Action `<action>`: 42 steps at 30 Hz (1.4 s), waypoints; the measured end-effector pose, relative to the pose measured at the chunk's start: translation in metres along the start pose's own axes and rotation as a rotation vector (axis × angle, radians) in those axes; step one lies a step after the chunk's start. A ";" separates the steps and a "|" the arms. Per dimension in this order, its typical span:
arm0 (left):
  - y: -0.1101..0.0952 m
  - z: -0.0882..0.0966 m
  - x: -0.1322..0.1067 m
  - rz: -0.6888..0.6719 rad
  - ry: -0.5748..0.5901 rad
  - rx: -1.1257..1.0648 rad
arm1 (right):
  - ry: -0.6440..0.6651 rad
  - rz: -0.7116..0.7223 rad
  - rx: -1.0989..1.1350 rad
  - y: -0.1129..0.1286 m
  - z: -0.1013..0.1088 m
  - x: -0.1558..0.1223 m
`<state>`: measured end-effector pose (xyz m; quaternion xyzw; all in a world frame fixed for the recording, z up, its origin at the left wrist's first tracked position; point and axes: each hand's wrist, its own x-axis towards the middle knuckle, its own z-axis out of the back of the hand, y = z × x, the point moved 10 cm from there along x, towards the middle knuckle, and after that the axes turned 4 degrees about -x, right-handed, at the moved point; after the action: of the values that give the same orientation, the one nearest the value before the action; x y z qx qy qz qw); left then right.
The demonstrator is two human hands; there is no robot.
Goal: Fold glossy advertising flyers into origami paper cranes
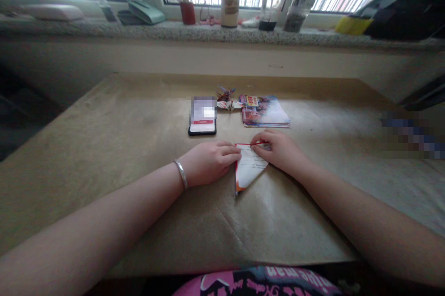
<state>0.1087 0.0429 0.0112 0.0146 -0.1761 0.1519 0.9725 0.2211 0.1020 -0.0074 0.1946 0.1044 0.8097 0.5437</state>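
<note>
Right hand [280, 146] pinches the top edge of the folded paper [252, 164], right of the phone [203, 117] and nearer the person. Left hand [206, 161], fingers nearly straight, touches its left edge; any grip cannot be told. Uneven pressure could let it slip and crease crookedly. Right of the phone, paper shapes [230, 106] and a paper stack [269, 111] may crowd reaching.

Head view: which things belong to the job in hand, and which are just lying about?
Belongs to the job:
folded paper, pinched by the right hand and touched by the left hand
probably the printed paper stack and small folded figures

Just lying about, it seems:
phone, its role unclear
red container, green case and yellow object on the windowsill
</note>
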 end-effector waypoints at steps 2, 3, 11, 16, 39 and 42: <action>-0.001 0.000 0.001 0.000 -0.002 0.027 | -0.006 -0.002 -0.007 0.000 0.000 -0.001; -0.001 0.000 0.001 0.001 0.000 0.037 | -0.006 -0.002 -0.006 0.000 0.000 -0.001; -0.002 -0.006 0.004 0.047 0.045 0.062 | -0.018 -0.011 0.006 0.000 -0.001 -0.001; -0.001 -0.008 0.004 0.053 0.043 0.045 | -0.026 0.010 -0.003 0.000 -0.001 -0.002; 0.007 -0.009 0.004 0.181 0.090 -0.022 | -0.067 0.141 -0.118 0.017 0.004 -0.009; 0.008 -0.010 0.003 0.192 0.100 -0.038 | -0.068 0.181 -0.117 0.019 0.004 -0.010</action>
<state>0.1127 0.0519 0.0028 -0.0286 -0.1308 0.2413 0.9612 0.2104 0.0852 0.0014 0.1983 0.0203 0.8532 0.4820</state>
